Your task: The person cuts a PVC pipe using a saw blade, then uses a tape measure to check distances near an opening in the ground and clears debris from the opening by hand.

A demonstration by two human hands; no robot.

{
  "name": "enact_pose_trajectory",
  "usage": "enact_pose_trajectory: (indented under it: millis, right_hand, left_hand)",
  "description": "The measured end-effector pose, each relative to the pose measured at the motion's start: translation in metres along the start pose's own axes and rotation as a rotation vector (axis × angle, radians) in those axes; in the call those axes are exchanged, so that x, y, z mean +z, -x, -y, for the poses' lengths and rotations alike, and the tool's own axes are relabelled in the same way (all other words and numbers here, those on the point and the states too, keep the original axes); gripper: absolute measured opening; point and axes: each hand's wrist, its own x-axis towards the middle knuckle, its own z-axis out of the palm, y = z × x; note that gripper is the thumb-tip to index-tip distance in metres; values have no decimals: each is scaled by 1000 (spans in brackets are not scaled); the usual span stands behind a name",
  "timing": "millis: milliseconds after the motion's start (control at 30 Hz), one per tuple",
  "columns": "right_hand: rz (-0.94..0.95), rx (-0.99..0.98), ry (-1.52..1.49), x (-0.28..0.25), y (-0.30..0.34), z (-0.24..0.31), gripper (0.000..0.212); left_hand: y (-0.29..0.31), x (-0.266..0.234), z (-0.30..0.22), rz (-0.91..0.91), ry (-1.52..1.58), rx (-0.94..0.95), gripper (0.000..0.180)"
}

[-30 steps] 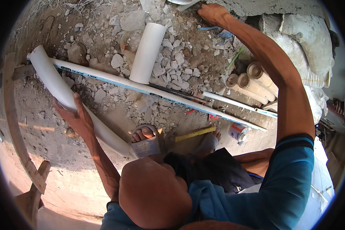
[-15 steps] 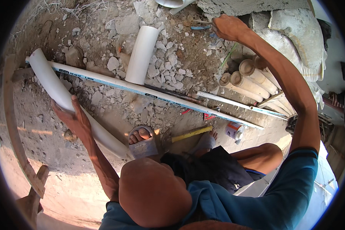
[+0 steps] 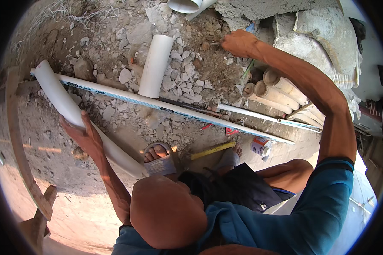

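My left hand (image 3: 84,135) is wrapped around a thick white plastic pipe (image 3: 57,91), thumb over its top side. The pipe slants from the upper left down toward my foot, its far end crossing over a thinner white and blue pipe (image 3: 127,99). At the far right, my reaching right hand (image 3: 241,43) is closed on a thin stick-like thing (image 3: 215,44), its tip pointing left over the dirt. The fingers hide most of it, so its kind cannot be told. A blue piece (image 3: 250,27) shows just beyond that hand; whether it is held cannot be told.
A short white pipe (image 3: 155,66) lies on the rubble beyond the long pipe. Close by are a yellow strip (image 3: 212,150), a can (image 3: 260,146) and a thin white pipe (image 3: 259,113). Several tan tubes (image 3: 281,93) and pale sacks (image 3: 327,38) lie at the right.
My right hand has moved left and nearer with the thin thing. The blue piece, formerly left of that hand, now shows beyond it. My left hand keeps its grip on the thick pipe.
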Motion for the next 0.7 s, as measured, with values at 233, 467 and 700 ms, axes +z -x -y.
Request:
enact_pose_trajectory:
  millis: [233, 467, 700]
  right_hand:
    - [-118, 298, -148, -33, 28, -19, 22]
    - [-186, 329, -16, 27, -76, -24, 19]
    - [-10, 17, -8, 10, 6, -4, 18]
  left_hand:
    - [-3, -6, 3, -29, -41, -3, 92]
    - [-1, -1, -2, 9, -4, -42, 93]
    - [-2, -8, -3, -12, -19, -39, 91]
